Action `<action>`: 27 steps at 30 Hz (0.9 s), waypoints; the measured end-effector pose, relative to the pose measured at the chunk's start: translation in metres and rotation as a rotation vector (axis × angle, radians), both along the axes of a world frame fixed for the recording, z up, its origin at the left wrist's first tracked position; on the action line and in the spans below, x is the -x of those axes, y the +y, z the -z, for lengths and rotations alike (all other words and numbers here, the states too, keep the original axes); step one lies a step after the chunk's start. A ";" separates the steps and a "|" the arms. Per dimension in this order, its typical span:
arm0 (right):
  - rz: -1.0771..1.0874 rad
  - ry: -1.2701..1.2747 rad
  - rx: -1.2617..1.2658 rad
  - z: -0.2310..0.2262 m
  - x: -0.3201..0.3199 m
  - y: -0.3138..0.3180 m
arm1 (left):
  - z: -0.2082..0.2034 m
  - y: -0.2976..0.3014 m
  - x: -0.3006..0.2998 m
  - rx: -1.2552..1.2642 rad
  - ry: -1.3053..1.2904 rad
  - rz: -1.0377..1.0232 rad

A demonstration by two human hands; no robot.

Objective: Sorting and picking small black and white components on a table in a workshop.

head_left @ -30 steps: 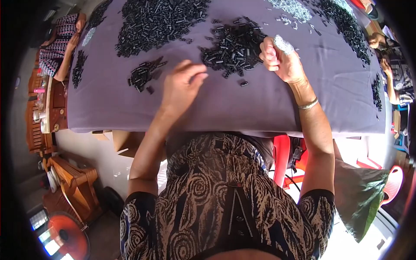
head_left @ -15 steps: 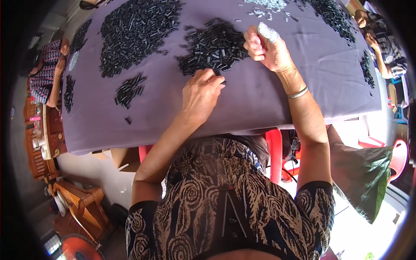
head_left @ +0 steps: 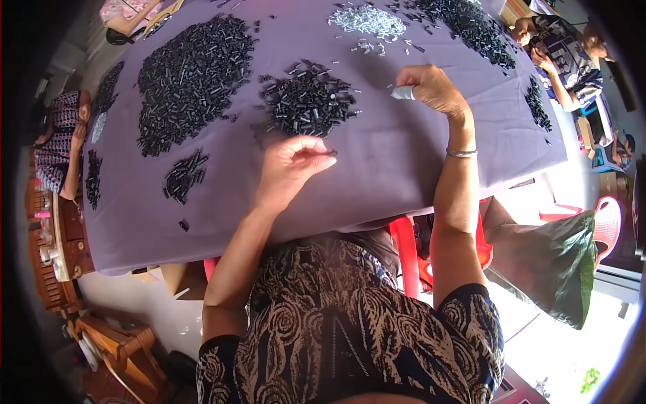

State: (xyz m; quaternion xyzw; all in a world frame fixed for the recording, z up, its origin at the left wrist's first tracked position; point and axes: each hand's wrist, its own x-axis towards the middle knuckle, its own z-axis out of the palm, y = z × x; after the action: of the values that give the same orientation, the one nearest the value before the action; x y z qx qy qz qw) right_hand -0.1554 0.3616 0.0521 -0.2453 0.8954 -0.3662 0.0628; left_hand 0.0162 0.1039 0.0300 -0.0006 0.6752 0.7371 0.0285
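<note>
My left hand (head_left: 288, 172) pinches a small black tube-shaped piece (head_left: 331, 153) between thumb and fingertips, just above the cloth. Beyond it lies a loose heap of similar black pieces (head_left: 311, 101). Off to the right, my right hand (head_left: 431, 89) is raised over the table with its fingers curled in. A whitish wrap (head_left: 404, 93) covers its thumb. What looks like a tiny pale pin (head_left: 389, 86) pokes out at the fingertips; most of what that hand holds is hidden. A pile of small silvery-white pieces (head_left: 367, 22) lies farther back.
A mauve cloth (head_left: 390, 182) covers the table. A large black heap (head_left: 195, 81) lies left, a smaller group (head_left: 185, 176) nearer, and another heap (head_left: 471, 30) far right. People sit at the left (head_left: 62, 135) and right (head_left: 568, 57) edges. A red chair (head_left: 404, 256) stands under the table.
My left hand has lifted from the heap's near edge, carrying a black piece toward me. My right hand has turned, its wrapped thumb now pointing left. The whole view has shifted slightly.
</note>
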 end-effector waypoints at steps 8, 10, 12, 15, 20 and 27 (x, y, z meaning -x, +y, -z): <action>-0.019 0.002 -0.121 0.011 -0.003 -0.023 | 0.004 0.004 0.030 -0.210 0.109 -0.069; -0.089 -0.086 0.103 0.010 -0.007 -0.031 | 0.011 0.003 0.037 -0.162 0.237 -0.065; -0.201 -0.266 0.378 0.013 -0.019 -0.044 | 0.019 0.003 0.042 -0.210 0.249 -0.078; -0.310 -0.518 0.799 0.021 -0.032 -0.067 | 0.026 0.008 0.043 -0.223 0.262 -0.115; -0.332 -0.581 0.933 0.021 -0.045 -0.087 | 0.028 0.009 0.042 -0.255 0.293 -0.110; -0.330 -0.541 0.814 0.023 -0.046 -0.090 | 0.029 0.012 0.041 -0.231 0.311 -0.136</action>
State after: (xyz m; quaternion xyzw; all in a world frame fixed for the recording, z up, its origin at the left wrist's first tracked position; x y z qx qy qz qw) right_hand -0.1091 0.2712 0.0294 -0.2843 0.5814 -0.7207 0.2485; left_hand -0.0251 0.1160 0.0006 0.0709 0.5809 0.8010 -0.1263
